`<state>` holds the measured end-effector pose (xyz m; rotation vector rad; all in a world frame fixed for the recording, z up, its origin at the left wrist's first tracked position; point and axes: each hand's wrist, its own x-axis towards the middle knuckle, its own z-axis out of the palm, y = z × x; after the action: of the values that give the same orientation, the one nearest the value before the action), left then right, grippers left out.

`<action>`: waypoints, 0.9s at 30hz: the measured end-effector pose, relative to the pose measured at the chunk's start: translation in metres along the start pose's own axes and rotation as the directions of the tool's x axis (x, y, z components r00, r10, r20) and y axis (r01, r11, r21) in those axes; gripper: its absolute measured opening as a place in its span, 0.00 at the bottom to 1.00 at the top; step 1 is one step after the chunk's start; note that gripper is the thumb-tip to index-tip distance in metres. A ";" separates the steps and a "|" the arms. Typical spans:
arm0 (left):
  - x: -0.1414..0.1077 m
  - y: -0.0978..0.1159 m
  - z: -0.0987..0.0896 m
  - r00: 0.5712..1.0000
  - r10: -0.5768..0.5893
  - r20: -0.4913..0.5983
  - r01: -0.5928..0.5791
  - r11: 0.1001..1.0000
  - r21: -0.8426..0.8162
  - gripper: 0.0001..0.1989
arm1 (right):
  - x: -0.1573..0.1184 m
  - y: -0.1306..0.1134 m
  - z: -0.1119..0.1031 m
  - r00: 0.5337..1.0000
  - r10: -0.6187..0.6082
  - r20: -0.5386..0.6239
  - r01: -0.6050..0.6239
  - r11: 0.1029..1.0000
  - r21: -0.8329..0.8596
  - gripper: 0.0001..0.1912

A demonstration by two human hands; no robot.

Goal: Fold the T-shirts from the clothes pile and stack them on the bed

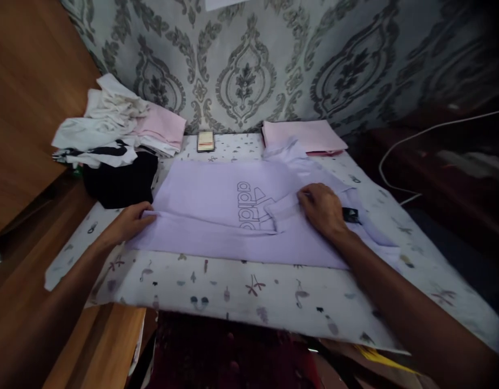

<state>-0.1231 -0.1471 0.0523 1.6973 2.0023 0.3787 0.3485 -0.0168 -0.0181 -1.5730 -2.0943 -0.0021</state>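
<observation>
A lavender T-shirt [204,189] with an outlined adidas print lies sideways on the patterned white cloth [233,292]. Its near side is folded over in a long strip, with the edge crossing the print. At the shirt's left end, my left hand [134,220] pinches the folded edge between thumb and fingers. My right hand [320,208] has its fingers closed on the fabric near the sleeve, right of the print. A black label [350,215] shows at the neck, beside my right wrist.
Crumpled white and pink clothes [99,121] and a black garment [120,181] are piled at the back left. A folded pink cloth [304,136] and a small framed card [206,141] lie near the patterned wall. A white cable [395,141] hangs at the right.
</observation>
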 end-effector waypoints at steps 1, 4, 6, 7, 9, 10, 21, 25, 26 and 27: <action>-0.001 -0.001 0.001 1.000 -0.018 -0.015 0.018 1.000 0.007 0.20 | 0.000 0.001 0.002 1.000 0.002 0.014 -0.002 1.000 0.002 0.12; -0.009 -0.002 0.006 0.995 -0.052 -0.082 0.056 0.997 0.057 0.23 | -0.001 0.002 0.003 0.999 0.012 0.033 -0.012 1.000 0.006 0.13; -0.018 -0.001 0.011 0.988 -0.065 -0.137 0.080 0.991 0.107 0.22 | -0.003 -0.003 -0.001 1.000 0.018 0.008 -0.018 1.000 0.020 0.16; -0.023 0.001 0.014 0.984 -0.072 -0.161 0.093 0.987 0.130 0.21 | -0.005 -0.007 -0.005 1.000 0.010 -0.010 -0.010 0.999 0.032 0.18; -0.030 0.007 0.019 0.974 -0.090 -0.208 0.128 0.975 0.180 0.21 | -0.010 -0.021 -0.016 0.998 -0.060 -0.017 0.061 0.995 0.074 0.18; -0.033 0.011 0.020 0.968 -0.091 -0.233 0.145 0.963 0.228 0.21 | -0.013 -0.030 -0.022 0.992 -0.128 0.013 0.125 0.985 0.115 0.16; -0.017 0.065 0.050 0.810 0.574 -0.121 -0.530 0.804 0.272 0.14 | -0.031 -0.076 -0.043 0.765 -0.516 0.385 0.376 0.843 0.384 0.06; -0.014 0.103 0.083 0.683 0.730 -0.007 -0.728 0.682 0.067 0.13 | -0.028 -0.077 -0.037 0.787 -0.503 0.357 0.375 0.850 0.370 0.11; -0.014 0.112 0.093 0.627 0.779 0.018 -0.778 0.626 0.040 0.14 | -0.028 -0.077 -0.034 0.799 -0.500 0.334 0.381 0.851 0.362 0.12; -0.015 0.120 0.103 0.571 0.820 0.036 -0.821 0.571 0.025 0.14 | -0.029 -0.077 -0.031 0.810 -0.499 0.307 0.392 0.851 0.351 0.13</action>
<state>0.0338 -0.1488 0.0283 2.5781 1.0414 0.6169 0.2975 -0.0771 0.0203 -0.9332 -2.6017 0.4494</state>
